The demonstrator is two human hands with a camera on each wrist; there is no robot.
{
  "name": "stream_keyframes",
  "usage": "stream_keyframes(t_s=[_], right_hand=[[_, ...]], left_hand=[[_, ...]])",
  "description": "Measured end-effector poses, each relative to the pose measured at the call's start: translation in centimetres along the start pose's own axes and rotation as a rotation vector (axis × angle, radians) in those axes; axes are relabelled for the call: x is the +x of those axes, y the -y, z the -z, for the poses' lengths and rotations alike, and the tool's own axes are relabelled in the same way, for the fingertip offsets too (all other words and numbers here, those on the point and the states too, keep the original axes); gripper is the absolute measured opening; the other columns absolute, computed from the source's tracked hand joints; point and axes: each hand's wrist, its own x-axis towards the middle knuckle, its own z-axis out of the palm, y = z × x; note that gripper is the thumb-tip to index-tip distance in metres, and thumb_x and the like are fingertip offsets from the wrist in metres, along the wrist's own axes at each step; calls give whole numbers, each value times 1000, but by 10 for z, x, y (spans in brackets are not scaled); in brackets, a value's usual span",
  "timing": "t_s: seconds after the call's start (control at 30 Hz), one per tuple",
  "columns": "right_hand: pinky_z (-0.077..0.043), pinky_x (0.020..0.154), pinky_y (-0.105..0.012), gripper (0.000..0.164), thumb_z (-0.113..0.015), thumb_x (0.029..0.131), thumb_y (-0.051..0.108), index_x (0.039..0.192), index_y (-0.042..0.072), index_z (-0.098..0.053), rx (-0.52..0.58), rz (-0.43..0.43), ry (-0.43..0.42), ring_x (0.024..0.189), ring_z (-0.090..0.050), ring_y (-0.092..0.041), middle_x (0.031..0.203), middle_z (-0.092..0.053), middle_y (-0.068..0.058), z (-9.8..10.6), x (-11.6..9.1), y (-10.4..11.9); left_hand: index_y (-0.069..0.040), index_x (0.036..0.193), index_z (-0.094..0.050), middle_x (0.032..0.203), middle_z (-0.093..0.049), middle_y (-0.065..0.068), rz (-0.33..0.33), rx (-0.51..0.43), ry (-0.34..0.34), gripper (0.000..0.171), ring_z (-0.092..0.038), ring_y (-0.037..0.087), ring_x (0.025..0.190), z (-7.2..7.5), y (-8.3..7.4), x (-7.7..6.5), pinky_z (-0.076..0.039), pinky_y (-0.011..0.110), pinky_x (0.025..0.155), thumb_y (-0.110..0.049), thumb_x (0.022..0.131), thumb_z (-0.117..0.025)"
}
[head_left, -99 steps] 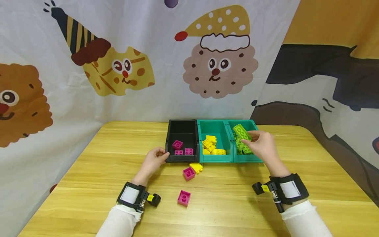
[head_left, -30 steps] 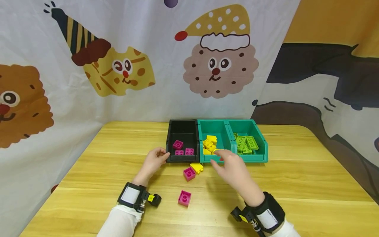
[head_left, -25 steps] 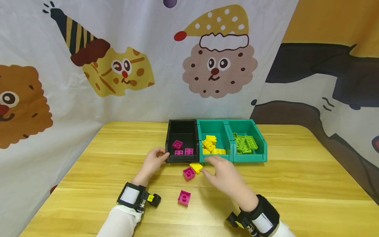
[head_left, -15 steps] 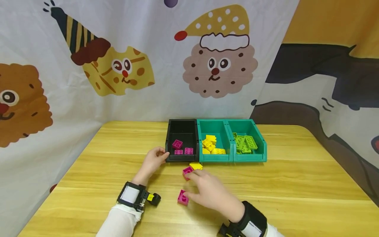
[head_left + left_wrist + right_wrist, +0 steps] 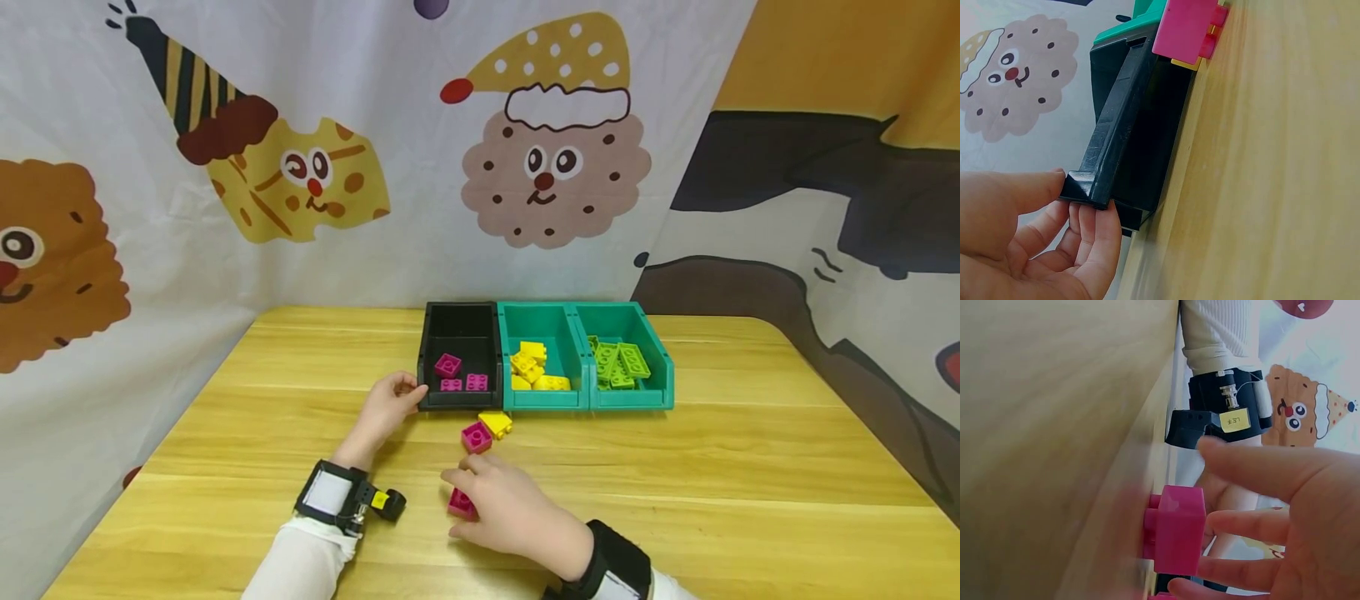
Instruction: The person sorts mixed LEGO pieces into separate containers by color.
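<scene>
My left hand (image 5: 384,412) pinches the front left corner of the black bin (image 5: 1116,125) between thumb and fingers. Over the nearer loose pink toy brick (image 5: 1179,530) reaches my right hand (image 5: 504,507), thumb and fingers spread. In the right wrist view its fingertips are at the brick's side and the thumb stands apart from it. The hand partly covers that brick in the head view. Farther back, a second pink brick (image 5: 477,437) lies beside a yellow brick (image 5: 495,424), just in front of the bins.
Right of the black bin, a teal bin (image 5: 547,400) holds several yellow bricks (image 5: 528,367). Another teal bin (image 5: 633,400) holds several green bricks (image 5: 621,365). Three pink bricks (image 5: 448,365) lie in the black bin. A printed cloth (image 5: 420,233) hangs behind the wooden table (image 5: 750,467).
A green brick held by my right hand now lies in the right teal bin. That hand has come left and down to the nearer pink brick. The left hand has stayed at the black bin.
</scene>
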Motion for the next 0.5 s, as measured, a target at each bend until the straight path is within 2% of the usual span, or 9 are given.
stream_keyframes(t_s=[0.13, 0.27, 0.43, 0.5], right_hand=[[-53, 81, -33, 51, -77, 76, 38, 122, 21, -62, -16, 6, 8, 101, -58, -17, 115, -62, -3, -3, 0, 0], [-50, 71, -26, 38, -78, 76, 32, 111, 23, -66, -28, 33, -1, 88, -56, -12, 105, -63, 0, -6, 0, -1], [-41, 63, -18, 18, -78, 77, 21, 91, 21, -68, -40, 109, -67, 74, -46, -7, 83, -56, 7, -10, 1, -3], [-38, 63, -17, 14, -77, 76, 16, 84, 19, -66, -44, 139, -93, 71, -43, -6, 76, -50, 8, -11, 2, -3]], left_hand=[[4, 96, -58, 84, -55, 9, 5, 8, -2, 15, -53, 13, 72, 0, 0, 1, -55, 28, 70, -10, 91, -61], [4, 96, -58, 83, -55, 9, 6, 15, -7, 15, -53, 13, 71, -1, 1, 1, -55, 27, 70, -10, 91, -61], [4, 96, -57, 83, -54, 9, 7, 11, -9, 15, -52, 13, 72, -1, 2, 2, -55, 28, 70, -10, 91, -61], [4, 96, -57, 83, -54, 9, 7, 10, -10, 15, -52, 13, 71, -1, 1, 2, -55, 28, 70, -10, 91, -61]])
